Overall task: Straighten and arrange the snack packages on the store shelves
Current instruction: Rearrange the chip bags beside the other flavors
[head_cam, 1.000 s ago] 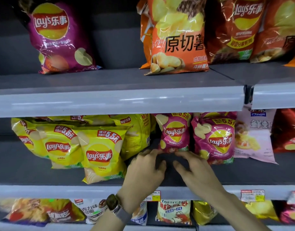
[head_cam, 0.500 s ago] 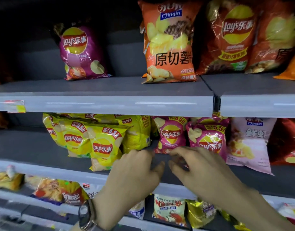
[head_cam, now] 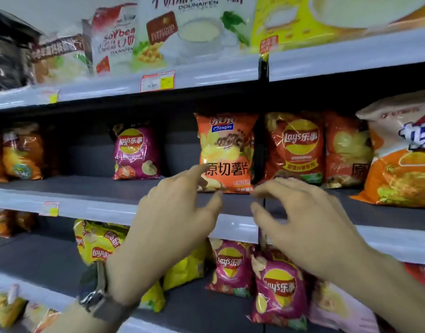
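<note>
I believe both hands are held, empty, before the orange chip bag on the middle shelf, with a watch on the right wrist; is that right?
Not quite: the head view shows the watch on the left wrist, not the right. The rest holds: the left hand and right hand are both empty before the orange chip bag on the middle shelf.

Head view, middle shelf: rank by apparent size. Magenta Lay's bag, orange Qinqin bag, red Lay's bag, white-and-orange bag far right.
1. white-and-orange bag, though the frame edge crops it.
2. orange Qinqin bag and red Lay's bag: alike, not ranked.
3. magenta Lay's bag, set further back, so real size unsure.
</note>
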The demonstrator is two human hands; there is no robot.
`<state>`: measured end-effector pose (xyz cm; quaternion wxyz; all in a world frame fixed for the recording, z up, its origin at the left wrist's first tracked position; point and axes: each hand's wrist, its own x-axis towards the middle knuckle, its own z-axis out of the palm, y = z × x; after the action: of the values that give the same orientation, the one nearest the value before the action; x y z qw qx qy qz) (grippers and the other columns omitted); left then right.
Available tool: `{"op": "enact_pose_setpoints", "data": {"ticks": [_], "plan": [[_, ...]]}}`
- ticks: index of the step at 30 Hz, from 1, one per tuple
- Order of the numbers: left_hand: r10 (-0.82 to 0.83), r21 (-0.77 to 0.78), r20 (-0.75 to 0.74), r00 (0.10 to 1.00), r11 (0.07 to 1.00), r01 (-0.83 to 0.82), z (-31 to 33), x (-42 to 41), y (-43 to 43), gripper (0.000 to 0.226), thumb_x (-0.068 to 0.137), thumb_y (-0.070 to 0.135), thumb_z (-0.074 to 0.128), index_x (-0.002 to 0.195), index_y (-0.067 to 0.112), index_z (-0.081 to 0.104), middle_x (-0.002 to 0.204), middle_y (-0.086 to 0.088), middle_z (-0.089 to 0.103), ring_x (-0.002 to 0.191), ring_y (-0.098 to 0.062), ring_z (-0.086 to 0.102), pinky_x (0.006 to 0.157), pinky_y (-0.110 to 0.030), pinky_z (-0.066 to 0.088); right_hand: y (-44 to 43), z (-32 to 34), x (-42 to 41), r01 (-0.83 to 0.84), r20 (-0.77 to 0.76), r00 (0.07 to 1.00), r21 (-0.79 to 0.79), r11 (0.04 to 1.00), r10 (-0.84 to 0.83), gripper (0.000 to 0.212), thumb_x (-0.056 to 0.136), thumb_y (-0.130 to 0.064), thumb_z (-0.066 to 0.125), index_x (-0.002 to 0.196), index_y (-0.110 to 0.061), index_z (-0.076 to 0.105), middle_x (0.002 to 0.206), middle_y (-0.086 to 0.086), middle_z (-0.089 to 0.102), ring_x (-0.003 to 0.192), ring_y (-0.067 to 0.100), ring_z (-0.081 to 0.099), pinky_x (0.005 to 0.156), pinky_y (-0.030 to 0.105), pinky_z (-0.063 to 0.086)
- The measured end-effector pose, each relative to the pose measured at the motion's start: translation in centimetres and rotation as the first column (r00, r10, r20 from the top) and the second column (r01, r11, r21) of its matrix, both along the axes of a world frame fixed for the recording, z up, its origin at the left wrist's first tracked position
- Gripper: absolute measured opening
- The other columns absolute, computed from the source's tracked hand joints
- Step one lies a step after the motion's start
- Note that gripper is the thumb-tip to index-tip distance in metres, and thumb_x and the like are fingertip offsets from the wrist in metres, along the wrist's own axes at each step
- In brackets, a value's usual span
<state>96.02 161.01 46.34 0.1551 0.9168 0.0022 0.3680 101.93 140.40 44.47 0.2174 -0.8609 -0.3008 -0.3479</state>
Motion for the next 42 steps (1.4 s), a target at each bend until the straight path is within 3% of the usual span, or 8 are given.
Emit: {"op": "enact_pose_setpoints", "data": {"ticks": [5,11,16,19,23,27,36,42], "plan": [[-0.009,-0.044,-0.063,0.998,0.999,0.006,1.6,5.3,1.2,0.070,0.096,0.049,0.065,0.157,0.029,0.035,0.144,0.003,0.056,0.127,-0.029,0.053,0.092,-0.038,0.039,-3.1,2.5,3.9,0.047,-0.111,0.993,-0.018,0.999,-0.049,0.036,0.097,-0.052,0.056,0.131,-0.040,0.059,0.131,-0.025,0.058,0.123,0.005,0.052,0.092,0.030,0.046],[-0.044,-0.261,-0.113,0.993,0.965,0.013,3.3,11.5,2.8,0.116,0.088,0.061,0.073,0.168,0.015,0.003,0.171,-0.013,0.023,0.147,-0.036,0.044,0.115,-0.046,0.040,-5.5,4.8,9.5,0.193,-0.236,0.956,0.060,0.979,-0.175,0.061,0.094,-0.043,0.066,0.149,-0.021,0.049,0.145,0.002,0.057,0.129,0.025,0.056,0.104,0.041,0.049],[-0.188,-0.558,-0.146,0.971,0.826,0.076,4.0,15.6,3.3,0.156,0.056,0.078,0.084,0.166,0.009,-0.002,0.168,-0.016,0.030,0.148,-0.034,0.043,0.117,-0.044,0.043,-5.6,5.3,14.7,0.242,-0.489,0.859,0.121,0.963,-0.155,0.035,0.093,-0.040,0.069,0.119,-0.019,0.064,0.115,0.004,0.069,0.099,0.022,0.063,0.090,0.036,0.052],[-0.222,-0.601,-0.142,0.965,0.794,0.094,3.7,17.0,3.4,0.166,0.040,0.082,0.084,0.165,0.011,0.001,0.160,-0.012,0.041,0.143,-0.030,0.049,0.116,-0.048,0.046,-5.2,5.1,16.3,0.264,-0.546,0.821,0.108,0.958,-0.165,0.034,0.095,-0.042,0.066,0.116,-0.016,0.066,0.116,0.005,0.066,0.101,0.022,0.061,0.089,0.035,0.049],[-0.255,-0.611,-0.136,0.957,0.782,0.121,3.6,18.0,3.4,0.152,0.039,0.080,0.085,0.160,0.017,0.018,0.149,-0.005,0.049,0.136,-0.027,0.054,0.112,-0.047,0.050,-4.7,4.7,17.7,0.295,-0.558,0.809,0.114,0.949,-0.185,0.047,0.093,-0.047,0.063,0.129,-0.016,0.065,0.131,0.009,0.064,0.115,0.028,0.060,0.099,0.038,0.049],[-0.319,-0.700,-0.095,0.943,0.695,0.165,3.6,18.9,4.0,0.110,0.052,0.067,0.094,0.133,0.018,0.039,0.128,0.001,0.066,0.114,-0.019,0.069,0.096,-0.038,0.060,-4.3,4.9,18.0,0.297,-0.570,0.802,0.119,0.948,-0.179,0.057,0.091,-0.054,0.062,0.138,-0.020,0.061,0.142,0.010,0.060,0.127,0.031,0.056,0.103,0.039,0.045],[-0.285,-0.688,-0.056,0.957,0.705,0.170,3.2,19.8,5.2,0.100,0.053,0.068,0.095,0.129,0.019,0.052,0.109,0.004,0.077,0.093,-0.017,0.078,0.088,-0.042,0.065,-3.8,5.2,16.8,0.281,-0.578,0.810,0.241,0.929,-0.096,0.076,0.093,-0.042,0.071,0.153,-0.014,0.035,0.147,0.009,0.052,0.134,0.032,0.050,0.102,0.035,0.040],[-0.311,-0.732,0.008,0.950,0.646,0.217,3.3,19.7,6.6,0.104,0.045,0.065,0.098,0.127,0.021,0.052,0.109,0.000,0.079,0.088,-0.020,0.081,0.085,-0.046,0.066,-4.6,6.1,18.5,0.319,-0.630,0.775,0.336,0.886,-0.040,0.111,0.070,-0.072,0.079,0.158,-0.023,0.032,0.157,0.002,0.048,0.139,0.029,0.049,0.110,0.040,0.043]]}}
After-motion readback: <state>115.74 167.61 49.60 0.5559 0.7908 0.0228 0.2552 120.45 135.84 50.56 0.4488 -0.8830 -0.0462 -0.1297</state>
